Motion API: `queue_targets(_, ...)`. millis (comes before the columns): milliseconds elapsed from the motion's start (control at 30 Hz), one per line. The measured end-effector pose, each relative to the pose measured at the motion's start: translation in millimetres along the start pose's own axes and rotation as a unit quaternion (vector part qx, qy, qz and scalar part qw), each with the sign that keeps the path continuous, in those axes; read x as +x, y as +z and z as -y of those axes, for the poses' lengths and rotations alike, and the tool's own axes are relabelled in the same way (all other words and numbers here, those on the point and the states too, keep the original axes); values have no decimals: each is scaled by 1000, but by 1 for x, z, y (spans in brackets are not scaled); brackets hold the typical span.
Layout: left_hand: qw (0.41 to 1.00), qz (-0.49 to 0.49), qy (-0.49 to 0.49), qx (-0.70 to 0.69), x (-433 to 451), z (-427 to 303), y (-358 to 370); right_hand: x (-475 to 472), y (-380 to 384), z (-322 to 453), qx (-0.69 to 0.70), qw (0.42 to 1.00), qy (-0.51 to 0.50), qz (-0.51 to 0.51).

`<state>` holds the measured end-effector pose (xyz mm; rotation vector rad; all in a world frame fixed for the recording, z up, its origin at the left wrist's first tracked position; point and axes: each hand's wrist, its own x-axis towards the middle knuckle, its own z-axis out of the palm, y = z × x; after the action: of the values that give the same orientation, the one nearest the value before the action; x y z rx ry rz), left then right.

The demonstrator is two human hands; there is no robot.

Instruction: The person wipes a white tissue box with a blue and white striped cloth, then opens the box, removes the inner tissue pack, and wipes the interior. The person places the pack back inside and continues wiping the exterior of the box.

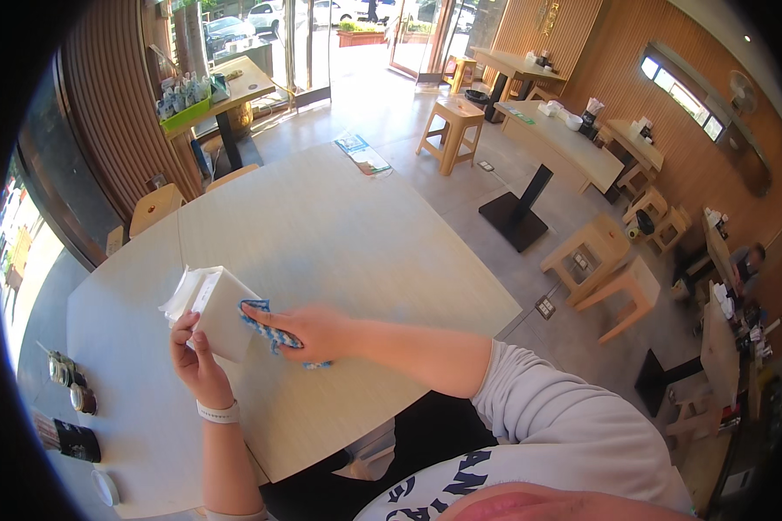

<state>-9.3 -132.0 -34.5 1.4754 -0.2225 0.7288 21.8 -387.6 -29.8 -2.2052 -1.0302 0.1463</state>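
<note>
A white tissue box (pixel 231 312) is tilted above the pale wooden table (pixel 339 241), with tissue showing at its upper left side. My left hand (pixel 199 361), with a white band at the wrist, grips the box's near left edge between thumb and fingers. A blue and white patterned cloth (pixel 270 325) is bunched in my right hand (pixel 313 332). The cloth lies against or very close to the box's right face; exact contact cannot be told. Part of the cloth hangs below my right hand.
At the table's left edge stand condiment jars (pixel 83 398), a black holder (pixel 77 441) with sticks and a white dish (pixel 105 488). A printed sheet (pixel 363 154) lies at the far corner. Stools (pixel 453 133) and other tables (pixel 567 137) stand to the right. A person (pixel 748 264) is at the far right.
</note>
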Motion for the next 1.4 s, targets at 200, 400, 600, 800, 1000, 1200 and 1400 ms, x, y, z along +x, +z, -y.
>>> queue_targets(200,1000,10,12,14,1,1,-2,3,-4,0,60,997,42,4)
queue_targets(400,1000,-7,0,-8,2,3,-4,1,-6,2,32,998,62,-3)
queue_targets(600,1000,-6,12,-6,3,3,-4,1,2,1,29,999,43,7)
queue_targets(800,1000,-6,23,-4,3,6,-5,1,5,-2,38,998,47,12)
queue_targets(1000,1000,-2,24,2,3,3,-3,1,3,-2,57,996,71,16)
queue_targets(1200,999,31,36,23,1,2,0,2,-2,-2,90,994,49,-24)
queue_targets(1400,993,72,65,73,1,1,4,3,-5,1,19,997,69,14)
